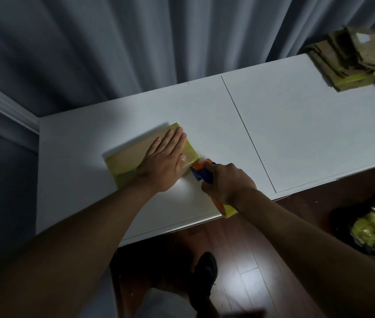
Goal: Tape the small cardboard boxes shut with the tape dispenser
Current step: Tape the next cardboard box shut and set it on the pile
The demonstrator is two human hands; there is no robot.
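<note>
A small flat cardboard box (126, 157) with yellow tape along its ends lies on the white table (296, 125). My left hand (163, 161) presses flat on the box's top, fingers straight. My right hand (228, 182) grips the handle of an orange and blue tape dispenser (201, 171), whose head touches the box's near right edge. A yellow part of the dispenser sticks out below my wrist at the table's front edge.
A stack of flattened cardboard boxes (352, 58) sits at the table's far right corner. A dark bin with yellow scraps (372, 232) stands on the wooden floor at right. Grey curtains hang behind the table. My foot shows below the table edge.
</note>
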